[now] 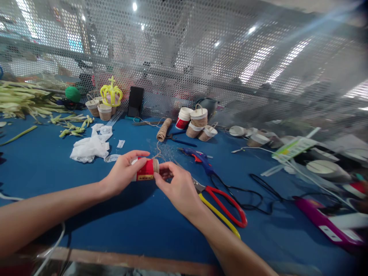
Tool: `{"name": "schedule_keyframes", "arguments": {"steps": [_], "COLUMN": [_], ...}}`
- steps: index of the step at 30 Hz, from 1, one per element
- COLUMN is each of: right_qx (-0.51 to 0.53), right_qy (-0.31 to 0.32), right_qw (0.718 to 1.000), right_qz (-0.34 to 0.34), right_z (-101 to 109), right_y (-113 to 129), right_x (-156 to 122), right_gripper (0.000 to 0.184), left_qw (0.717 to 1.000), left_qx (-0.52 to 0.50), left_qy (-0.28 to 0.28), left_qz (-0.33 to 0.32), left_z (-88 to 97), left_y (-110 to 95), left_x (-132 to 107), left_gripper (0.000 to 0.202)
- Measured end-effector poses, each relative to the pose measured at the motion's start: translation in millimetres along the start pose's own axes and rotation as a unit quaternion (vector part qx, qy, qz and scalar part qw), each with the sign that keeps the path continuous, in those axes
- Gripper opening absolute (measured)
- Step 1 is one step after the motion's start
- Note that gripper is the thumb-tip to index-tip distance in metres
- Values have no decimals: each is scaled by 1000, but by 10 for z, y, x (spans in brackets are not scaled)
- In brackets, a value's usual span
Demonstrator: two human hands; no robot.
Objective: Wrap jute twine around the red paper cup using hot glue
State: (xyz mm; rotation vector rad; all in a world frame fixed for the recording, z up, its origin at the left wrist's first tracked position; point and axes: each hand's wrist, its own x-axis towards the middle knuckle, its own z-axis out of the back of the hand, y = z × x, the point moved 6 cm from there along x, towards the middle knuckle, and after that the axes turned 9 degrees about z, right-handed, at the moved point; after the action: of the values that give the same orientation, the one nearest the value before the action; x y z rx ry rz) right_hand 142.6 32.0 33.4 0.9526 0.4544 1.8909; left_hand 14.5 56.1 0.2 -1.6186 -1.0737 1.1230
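Note:
My left hand (124,171) grips a small red paper cup (145,170) held on its side above the blue table (143,222). One end of the cup is wound with brown twine. My right hand (176,186) pinches that twine-wound end, fingers closed on it. A strand of twine (158,147) runs from the cup back to a twine spool (163,129) lying further back on the table.
Red and yellow scissors (222,205) lie right of my right hand, beside a blue glue gun (201,157) with a black cord. Twine-wrapped cups (198,122) stand behind. Crumpled white plastic (89,147), green leaves (25,100), a yellow crown (111,92) lie left. A perforated metal screen backs the table.

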Motion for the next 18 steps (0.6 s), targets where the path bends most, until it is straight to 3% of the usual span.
{"name": "schedule_keyframes", "arguments": {"steps": [6, 14, 18], "right_qx": [-24, 34, 29], "right_qy": [-7, -3, -5], "right_qw": [1000, 999, 999], "right_qz": [10, -15, -18], "right_z": [23, 29, 23], "right_y": [25, -2, -10], "right_x": [7, 12, 10], "right_gripper": [7, 3, 2], "left_qw": [997, 973, 970], "left_qx": [56, 189, 188], "left_qy": [1, -26, -37], "left_qz": [-44, -133, -149], "left_z": [-3, -27, -59], "left_y": [-43, -150, -179], "left_x": [-24, -94, -145], "left_gripper": [32, 30, 23]}}
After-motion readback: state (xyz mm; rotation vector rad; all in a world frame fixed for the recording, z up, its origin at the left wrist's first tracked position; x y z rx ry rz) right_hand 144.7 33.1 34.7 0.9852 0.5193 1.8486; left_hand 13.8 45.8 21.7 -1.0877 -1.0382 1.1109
